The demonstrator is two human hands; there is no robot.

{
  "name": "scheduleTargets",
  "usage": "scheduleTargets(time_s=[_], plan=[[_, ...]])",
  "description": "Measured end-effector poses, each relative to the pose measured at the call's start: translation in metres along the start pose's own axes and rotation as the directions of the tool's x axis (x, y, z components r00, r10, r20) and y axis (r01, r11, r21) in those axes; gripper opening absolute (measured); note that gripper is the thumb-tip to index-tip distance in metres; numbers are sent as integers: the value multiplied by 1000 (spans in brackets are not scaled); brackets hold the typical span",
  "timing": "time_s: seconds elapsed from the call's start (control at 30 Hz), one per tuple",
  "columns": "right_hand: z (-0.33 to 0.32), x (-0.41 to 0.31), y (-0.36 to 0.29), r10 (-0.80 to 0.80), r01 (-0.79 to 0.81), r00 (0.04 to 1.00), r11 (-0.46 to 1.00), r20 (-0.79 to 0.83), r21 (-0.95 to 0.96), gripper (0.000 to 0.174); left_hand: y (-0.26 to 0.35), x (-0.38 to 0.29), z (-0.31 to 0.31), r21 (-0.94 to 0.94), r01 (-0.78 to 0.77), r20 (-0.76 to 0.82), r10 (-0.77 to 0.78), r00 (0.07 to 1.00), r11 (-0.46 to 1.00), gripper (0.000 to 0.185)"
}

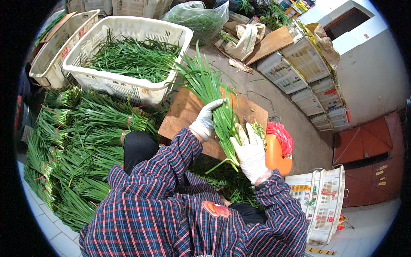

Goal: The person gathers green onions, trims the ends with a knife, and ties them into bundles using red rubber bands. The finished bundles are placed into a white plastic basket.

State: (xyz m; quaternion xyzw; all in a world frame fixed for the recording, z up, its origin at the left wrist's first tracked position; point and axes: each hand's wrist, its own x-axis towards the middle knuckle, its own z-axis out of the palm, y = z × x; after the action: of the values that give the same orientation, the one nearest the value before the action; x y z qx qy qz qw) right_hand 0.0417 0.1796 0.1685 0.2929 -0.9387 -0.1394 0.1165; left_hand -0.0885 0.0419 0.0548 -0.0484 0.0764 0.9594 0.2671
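Observation:
A loose bunch of long flat green leaves, which look like garlic chives (pixel 218 112), lies slantwise over a wooden board (pixel 179 112). My left hand (pixel 206 117), in a pale glove, grips the bunch around its middle, thumb on top and the other fingers hidden beneath. At the near end of the bunch is my right hand (pixel 252 149), in a white glove, its fingers extended and apart. Its thumb side touches the leaves. Short greenish trimmings (pixel 257 130) lie on the board beyond my right fingers.
A white plastic crate (pixel 135 84) of loose greens stands front left, with tied bunches (pixel 93 135) piled nearer. Red plastic twine (pixel 279 135) rests on an orange container (pixel 277 154) at the board's right. Crates are stacked (pixel 308 61) along the wall; more crates (pixel 326 205) stand near right.

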Motion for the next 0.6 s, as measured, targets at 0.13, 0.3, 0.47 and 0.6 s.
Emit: scheduleTargets(time_s=[0.13,0.3,0.47,0.6], plan=[[6,11,4,10,-17,992,999,-129,-48,19,5,7,-3,-45,24,28,-22,999,999,15],[20,-6,8,22,-9,983,997,-180,75,13,7,8,-4,-23,44,-50,-45,998,999,15],[3,-101,33,209,-210,959,978,190,-14,16,20,1,-2,-28,-77,-73,74,995,997,15],[-11,-137,27,335,-425,733,905,592,14,43,14,-1,1,-51,-82,6,83,997,995,18]])
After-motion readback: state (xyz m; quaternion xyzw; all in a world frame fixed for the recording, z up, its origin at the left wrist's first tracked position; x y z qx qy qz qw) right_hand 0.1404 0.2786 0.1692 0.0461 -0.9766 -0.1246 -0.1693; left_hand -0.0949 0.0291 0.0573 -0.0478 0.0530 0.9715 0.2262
